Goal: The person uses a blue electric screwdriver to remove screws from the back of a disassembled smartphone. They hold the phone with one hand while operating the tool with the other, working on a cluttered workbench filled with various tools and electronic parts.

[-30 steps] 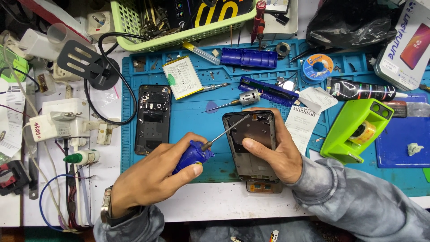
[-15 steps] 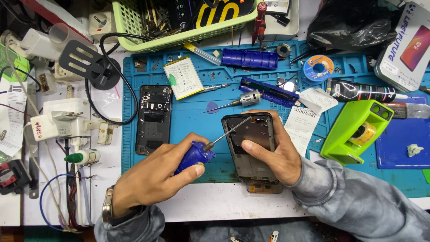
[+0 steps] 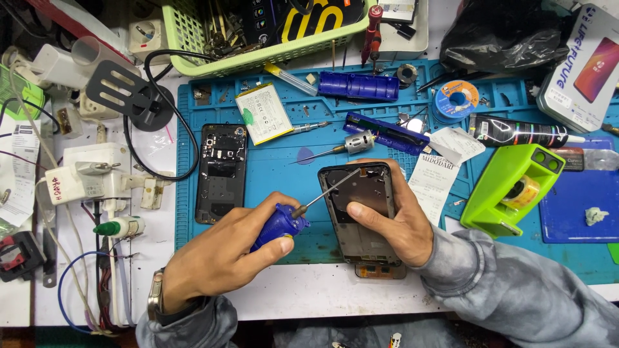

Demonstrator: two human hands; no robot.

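Observation:
My left hand [image 3: 222, 258] grips a blue-handled screwdriver [image 3: 284, 225]; its thin shaft slants up to the right, tip at the top of an opened phone frame [image 3: 362, 193] lying on the blue work mat [image 3: 284, 161]. My right hand [image 3: 393, 222] holds that frame down, thumb across its middle and fingers along its right edge. A small flex part [image 3: 380, 270] pokes out under the frame's bottom edge.
A black phone back cover [image 3: 221, 171] lies left of the frame, a battery [image 3: 263, 112] above it. A small motor tool [image 3: 358, 142], blue cases, solder reel [image 3: 456, 100], glue tube [image 3: 516, 133] and green tape dispenser [image 3: 509, 187] crowd the mat's right. A green basket [image 3: 258, 32] sits behind; cables and adapters lie left.
The hands and screwdriver have barely shifted; the tip stays at the top of the phone frame.

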